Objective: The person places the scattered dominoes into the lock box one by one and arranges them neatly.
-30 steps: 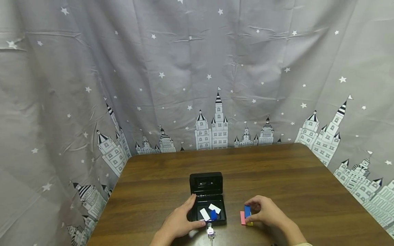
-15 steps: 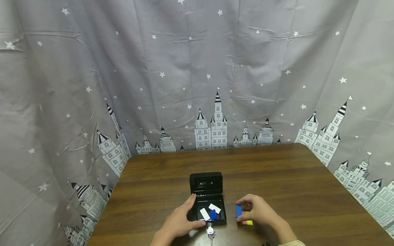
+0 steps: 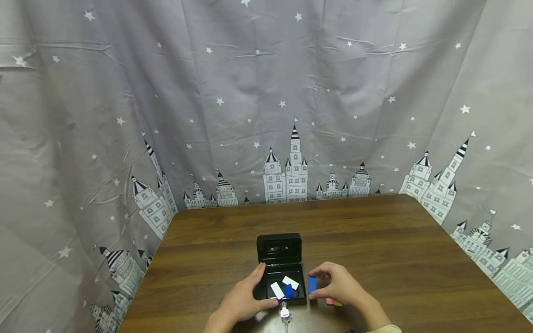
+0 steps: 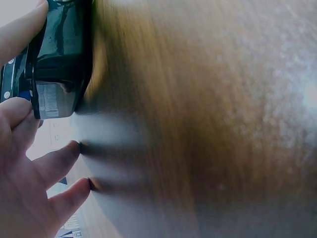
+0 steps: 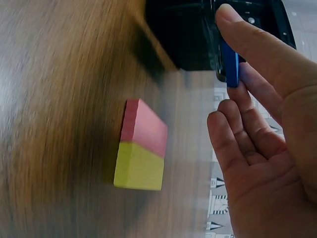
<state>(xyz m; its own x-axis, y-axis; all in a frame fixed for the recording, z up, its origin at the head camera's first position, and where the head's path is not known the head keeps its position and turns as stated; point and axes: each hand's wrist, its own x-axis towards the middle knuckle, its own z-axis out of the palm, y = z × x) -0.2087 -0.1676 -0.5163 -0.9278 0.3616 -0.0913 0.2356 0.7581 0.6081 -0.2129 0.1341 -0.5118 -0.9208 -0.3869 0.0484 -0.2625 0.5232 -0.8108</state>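
A black lidded metal box (image 3: pixel 279 243), like a small cash box, stands open on the table. My left hand (image 3: pixel 240 296) grips its left side, thumb at the front and index finger towards the hinge. Inside lie two white blocks (image 3: pixel 276 290) and a blue block (image 3: pixel 289 291). Just right of the box, my right hand (image 3: pixel 340 286) pinches another flat blue block (image 3: pixel 312 284) upright between thumb and fingertips, right at the box's wall. Below that hand in the right wrist view, a pink block (image 5: pixel 144 128) and a yellow block (image 5: pixel 139 166) sit side by side on the table.
A small pale, shiny item (image 3: pixel 285 312) hangs at the box's front. The wooden table (image 3: pixel 374 236) extends behind and to both sides, up to a grey curtain (image 3: pixel 250 92) printed with castles and stars.
My right hand has lifted the blue block off the pink and yellow ones and carried it left to the box's right side. The left hand and box have stayed put.
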